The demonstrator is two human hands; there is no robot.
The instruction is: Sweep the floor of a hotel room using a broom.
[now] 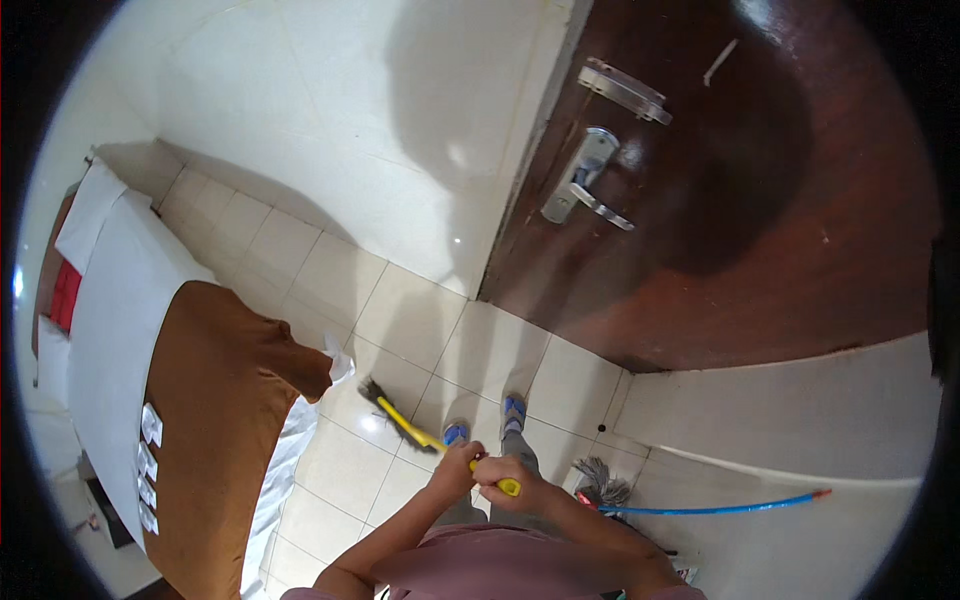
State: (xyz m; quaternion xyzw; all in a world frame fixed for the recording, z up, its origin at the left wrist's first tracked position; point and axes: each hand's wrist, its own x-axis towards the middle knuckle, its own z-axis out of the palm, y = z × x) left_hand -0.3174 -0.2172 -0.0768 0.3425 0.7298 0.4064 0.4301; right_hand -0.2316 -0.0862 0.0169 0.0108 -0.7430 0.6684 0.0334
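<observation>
A broom with a yellow handle (509,487) and a head of dark bristles (373,390) is held in front of my body, its head low over the tiled floor, left of my feet. Whether the bristles touch the tiles I cannot tell. My left hand (455,469) wraps the handle on the side nearer the broom head. Close beside it, my right hand (501,478) grips near the handle's top end, which pokes out past the fingers. My feet, in blue-and-grey footwear (514,408), stand on the tiles just beyond the hands.
On the left is a bed with a brown blanket (217,375), white sheets and several small white items (152,424). A dark wooden door (720,285) with a metal lever handle (600,206) rises ahead. At right, a blue-handled mop (705,511) with grey strands (602,481) stands by the wall.
</observation>
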